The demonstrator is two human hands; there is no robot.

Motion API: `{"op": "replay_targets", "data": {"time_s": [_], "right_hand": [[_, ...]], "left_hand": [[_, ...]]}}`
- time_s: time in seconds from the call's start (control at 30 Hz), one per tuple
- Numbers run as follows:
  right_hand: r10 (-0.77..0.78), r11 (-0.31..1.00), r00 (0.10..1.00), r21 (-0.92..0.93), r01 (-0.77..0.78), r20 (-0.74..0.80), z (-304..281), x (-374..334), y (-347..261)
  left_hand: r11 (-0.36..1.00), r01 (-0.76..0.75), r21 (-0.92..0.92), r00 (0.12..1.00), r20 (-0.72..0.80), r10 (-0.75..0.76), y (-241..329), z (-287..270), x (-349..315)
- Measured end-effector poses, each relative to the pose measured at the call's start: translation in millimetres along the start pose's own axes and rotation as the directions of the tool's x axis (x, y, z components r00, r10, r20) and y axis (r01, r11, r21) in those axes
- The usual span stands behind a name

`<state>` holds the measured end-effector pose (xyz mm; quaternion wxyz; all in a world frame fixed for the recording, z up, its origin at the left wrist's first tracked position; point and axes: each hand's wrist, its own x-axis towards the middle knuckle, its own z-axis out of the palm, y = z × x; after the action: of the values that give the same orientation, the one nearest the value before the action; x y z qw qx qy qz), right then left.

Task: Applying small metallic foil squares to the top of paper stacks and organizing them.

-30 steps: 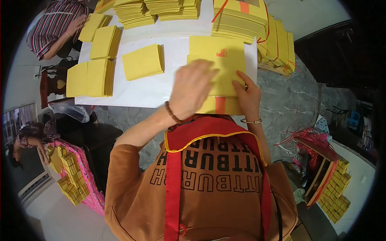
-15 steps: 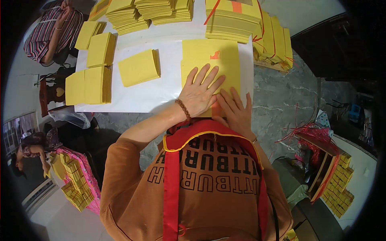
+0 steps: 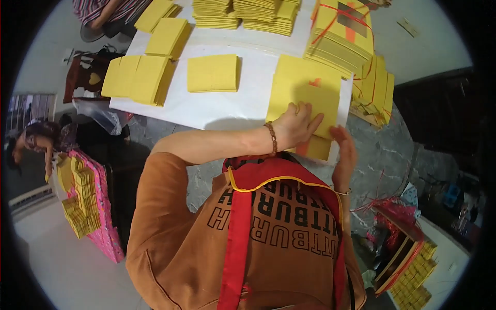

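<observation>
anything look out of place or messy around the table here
Yes: off to the right of the white-covered table, the thin red strands sprawl in a loose tangle, unlike the red string wrapped around the thick yellow paper bundle on it. Nothing looks clearly spilled or damaged.

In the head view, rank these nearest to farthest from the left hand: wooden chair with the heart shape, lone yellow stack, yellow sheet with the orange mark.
From the left hand:
1. Yellow sheet: directly beneath it.
2. Lone yellow stack: to its left, mid-table.
3. Wooden chair: far left, beyond the table's edge.
</observation>
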<state>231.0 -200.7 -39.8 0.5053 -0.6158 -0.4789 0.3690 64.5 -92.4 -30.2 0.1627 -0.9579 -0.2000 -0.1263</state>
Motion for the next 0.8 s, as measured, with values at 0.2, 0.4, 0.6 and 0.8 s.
{"op": "replay_targets", "data": {"time_s": [0.2, 0.4, 0.6, 0.8], "right_hand": [[-0.026, 0.996, 0.950, 0.078, 0.053, -0.310, -3, 5, 5], [0.002, 1.000, 0.973, 0.001, -0.001, -0.230, 5, -1, 13], [0.036, 0.999, 0.968, -0.027, -0.044, -0.247, 13, 1, 20], [0.046, 0.998, 0.971, -0.026, -0.054, -0.236, 9, -1, 23]], "left_hand": [[0.951, -0.044, -0.305, 0.921, -0.382, -0.079, -63, -14, -11], [0.945, 0.326, -0.031, 0.883, -0.346, -0.316, -167, 32, -107], [0.933, 0.358, 0.028, 0.934, -0.016, -0.357, -180, 110, -164], [0.893, 0.424, -0.149, 0.881, 0.298, -0.369, -181, 106, -171]]}}
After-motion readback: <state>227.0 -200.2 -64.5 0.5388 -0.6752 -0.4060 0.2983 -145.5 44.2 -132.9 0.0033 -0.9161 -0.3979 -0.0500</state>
